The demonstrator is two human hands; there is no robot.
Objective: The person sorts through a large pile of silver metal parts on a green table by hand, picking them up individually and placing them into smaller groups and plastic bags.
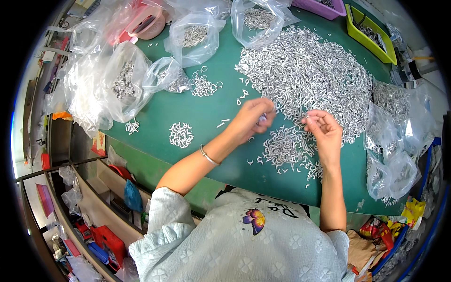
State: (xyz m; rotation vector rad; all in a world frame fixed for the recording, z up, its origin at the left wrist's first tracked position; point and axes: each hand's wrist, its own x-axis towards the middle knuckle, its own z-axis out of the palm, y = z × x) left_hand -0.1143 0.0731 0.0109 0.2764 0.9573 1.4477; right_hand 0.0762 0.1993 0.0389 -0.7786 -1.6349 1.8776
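Note:
A big heap of small silver metal hooks [310,75] covers the far right of the green table [188,113]. A smaller pile of hooks [286,148] lies just below my hands. My left hand [253,117] hovers over the table with its fingers pinched around a few small hooks near the heap's edge. My right hand [322,129] is raised beside it, fingertips pinched on a small hook. Two neat clusters of hooks lie apart: one [181,135] near the front edge, another [204,86] farther back.
Several clear plastic bags of hooks [124,82] crowd the table's left and back. More bags [394,141] sit at the right. A yellow-green bin [369,33] and a purple bin [319,7] stand at the back right. Shelves with clutter [94,221] run along the left below.

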